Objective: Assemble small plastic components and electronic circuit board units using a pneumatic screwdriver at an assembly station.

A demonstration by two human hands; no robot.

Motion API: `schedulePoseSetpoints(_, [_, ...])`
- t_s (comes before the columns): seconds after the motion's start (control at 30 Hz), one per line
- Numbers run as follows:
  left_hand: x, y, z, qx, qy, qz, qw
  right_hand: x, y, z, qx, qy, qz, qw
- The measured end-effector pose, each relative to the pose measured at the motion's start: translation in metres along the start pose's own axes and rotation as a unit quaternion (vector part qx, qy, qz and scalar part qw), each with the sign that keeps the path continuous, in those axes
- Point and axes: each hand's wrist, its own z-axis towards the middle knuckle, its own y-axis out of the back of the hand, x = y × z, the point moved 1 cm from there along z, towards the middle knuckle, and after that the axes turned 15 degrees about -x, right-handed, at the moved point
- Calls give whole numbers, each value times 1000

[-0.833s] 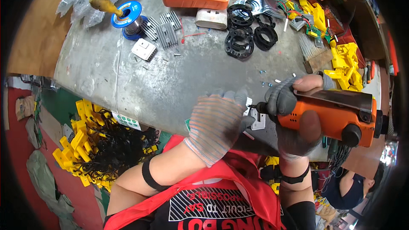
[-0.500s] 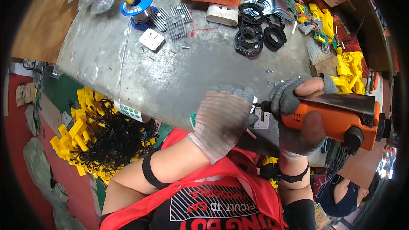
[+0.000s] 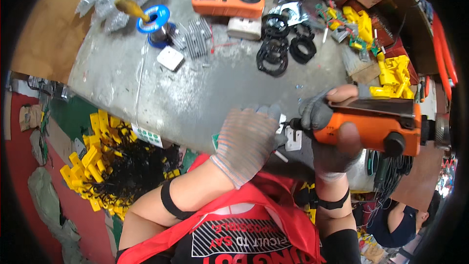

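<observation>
- My right hand (image 3: 337, 139), in a grey glove, is wrapped tight around the orange power screwdriver (image 3: 371, 124); the grip is closed on its body, thumb lying along the top.
- The screwdriver lies roughly level, its dark tip pointing to my left, toward the small white part (image 3: 293, 138) at the near edge of the table (image 3: 161, 88).
- My left hand (image 3: 246, 142), in a striped knit glove, lies palm down over the white part, its fingers curled onto it; the back of the glove hides the fingertips, so I cannot tell how tightly that grip closes.
- The white part sits between my two hands, just beside the screwdriver's tip and partly under my left fingers.
- Farther out on the table, well apart from my hands, lie a pile of black plastic rings (image 3: 276, 49), a small white square block (image 3: 170, 58) and a row of grey metal fins (image 3: 195, 41).
- Beyond those: an orange meter (image 3: 228, 0) at the far edge, a blue spool (image 3: 154, 19) with a yellow-handled tool (image 3: 129, 7) stuck in it.
- To my right, yellow plastic pieces (image 3: 393, 71) are heaped on the table's far right side.
- Below the table to my left, a heap of yellow clips with black cords (image 3: 107, 161) lies on the floor.
</observation>
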Motion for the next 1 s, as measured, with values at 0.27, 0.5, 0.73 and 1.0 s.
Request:
schedulePoseSetpoints(0.27, [-3, 36, 7, 50, -21, -17, 998, 83, 60, -2, -113, 115, 223, 961])
schedulePoseSetpoints(0.5, [-27, 80, 96, 87, -202, -103, 970, 84, 225, -5, -336, 49, 28, 940])
schedulePoseSetpoints(0.73, [-77, 58, 174, -251, -340, -34, 905, 70, 370, 23, -482, -30, -221, 847])
schedulePoseSetpoints(1.0, [-4, 79, 108, -132, -275, 12, 952, 3, 419, 22, -325, -14, -684, 653])
